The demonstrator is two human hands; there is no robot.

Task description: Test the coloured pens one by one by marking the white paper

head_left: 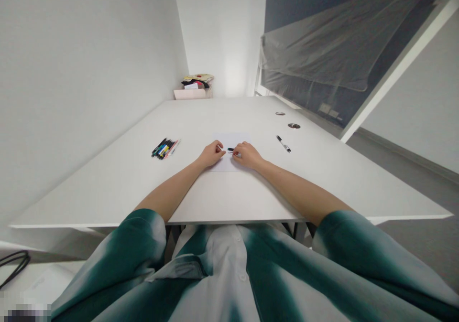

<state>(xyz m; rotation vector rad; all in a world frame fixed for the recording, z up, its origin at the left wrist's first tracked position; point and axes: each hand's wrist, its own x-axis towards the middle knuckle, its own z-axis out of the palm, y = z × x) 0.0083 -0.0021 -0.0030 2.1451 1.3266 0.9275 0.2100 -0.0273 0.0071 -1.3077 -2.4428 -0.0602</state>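
Note:
Both my hands rest on a white sheet of paper [229, 140] in the middle of the white table [107, 183]. My right hand [247, 155] is closed round a pen [231, 150] with a dark tip that points left. My left hand [211, 154] is curled and pinches a small white piece, perhaps the pen's cap, just left of that tip. The two hands are a few centimetres apart.
A bundle of several coloured pens [165, 148] lies to the left of the paper. A single black and white pen [283, 144] lies to the right. Two round cable holes [293, 126] sit behind it. A box with clutter [193, 88] stands at the table's far end.

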